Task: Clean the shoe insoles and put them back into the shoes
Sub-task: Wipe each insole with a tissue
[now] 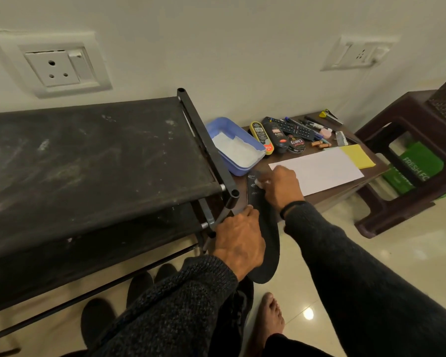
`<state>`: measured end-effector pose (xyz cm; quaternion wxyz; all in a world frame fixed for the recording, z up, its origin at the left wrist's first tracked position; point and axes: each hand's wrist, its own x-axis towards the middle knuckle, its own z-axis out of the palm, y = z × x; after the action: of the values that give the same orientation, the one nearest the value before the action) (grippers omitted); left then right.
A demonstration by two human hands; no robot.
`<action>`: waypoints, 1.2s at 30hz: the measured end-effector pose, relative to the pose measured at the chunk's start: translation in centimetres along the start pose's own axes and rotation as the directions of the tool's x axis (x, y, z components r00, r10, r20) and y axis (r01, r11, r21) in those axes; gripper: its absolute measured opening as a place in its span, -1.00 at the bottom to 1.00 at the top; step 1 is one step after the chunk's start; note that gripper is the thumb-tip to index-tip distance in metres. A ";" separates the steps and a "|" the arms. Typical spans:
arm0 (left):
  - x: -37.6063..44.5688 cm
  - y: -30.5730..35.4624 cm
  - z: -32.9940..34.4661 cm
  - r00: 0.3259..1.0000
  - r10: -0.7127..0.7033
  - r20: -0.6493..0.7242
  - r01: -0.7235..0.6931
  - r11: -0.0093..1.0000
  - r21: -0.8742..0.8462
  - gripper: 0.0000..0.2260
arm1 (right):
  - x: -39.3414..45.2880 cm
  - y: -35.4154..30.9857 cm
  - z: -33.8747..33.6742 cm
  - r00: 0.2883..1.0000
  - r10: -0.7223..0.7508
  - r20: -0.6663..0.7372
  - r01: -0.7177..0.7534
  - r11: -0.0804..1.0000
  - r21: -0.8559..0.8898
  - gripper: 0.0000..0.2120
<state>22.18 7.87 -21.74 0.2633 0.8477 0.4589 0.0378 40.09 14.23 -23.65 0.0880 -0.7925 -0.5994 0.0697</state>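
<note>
My left hand grips the black insole at its middle, holding it in the air beside the rack, toe end over the surface. My right hand pinches a white wipe against the insole's toe end.

Black insole, pale patterned print near toe. White wipe on it. Rack black, dusty grey smears. Blue tub, white paper inside. White sheet, yellow pad. Dark brown stool. Green bag, white lettering. Sleeves dark grey.
</note>
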 end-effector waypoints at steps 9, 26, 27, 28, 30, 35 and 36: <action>0.0 0.1 -0.4 1.000 0.008 0.030 -0.007 1.000 -0.021 -0.51 | -4.1 -0.6 0.4 0.998 -0.062 0.008 0.061 0.997 0.044 -0.79; 0.0 0.2 -0.6 0.999 -0.003 0.053 0.005 0.999 -0.036 -0.60 | -2.9 -1.3 1.2 0.981 -0.194 -0.023 0.195 0.979 0.066 -0.83; 0.0 0.2 -0.6 0.998 -0.001 0.057 0.003 1.000 -0.031 -0.58 | -2.2 -1.5 1.2 0.982 -0.185 -0.046 0.187 0.980 0.061 -0.84; 0.0 0.2 -0.6 0.998 0.000 0.066 0.002 1.000 -0.029 -0.55 | -1.4 -1.6 1.3 0.983 -0.169 -0.071 0.173 0.983 0.058 -0.85; 0.0 0.2 -0.6 0.996 -0.002 0.094 0.005 1.000 -0.029 -0.51 | 0.5 -1.6 1.7 0.988 -0.098 -0.116 0.108 0.991 0.080 -0.86; 0.2 0.1 -1.1 0.996 0.001 0.086 0.004 0.998 -0.060 -0.57 | 2.1 -2.2 1.8 0.990 0.076 -0.117 -0.059 0.988 0.144 -0.85; 0.2 0.1 -1.1 0.997 0.000 0.079 0.005 0.998 -0.064 -0.59 | 1.5 -2.3 1.7 0.992 0.042 -0.120 -0.026 0.990 0.137 -0.86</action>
<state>22.04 8.45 -20.77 0.3086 0.8390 0.4478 0.0187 37.96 16.37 -24.76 0.1769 -0.7977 -0.5731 0.0629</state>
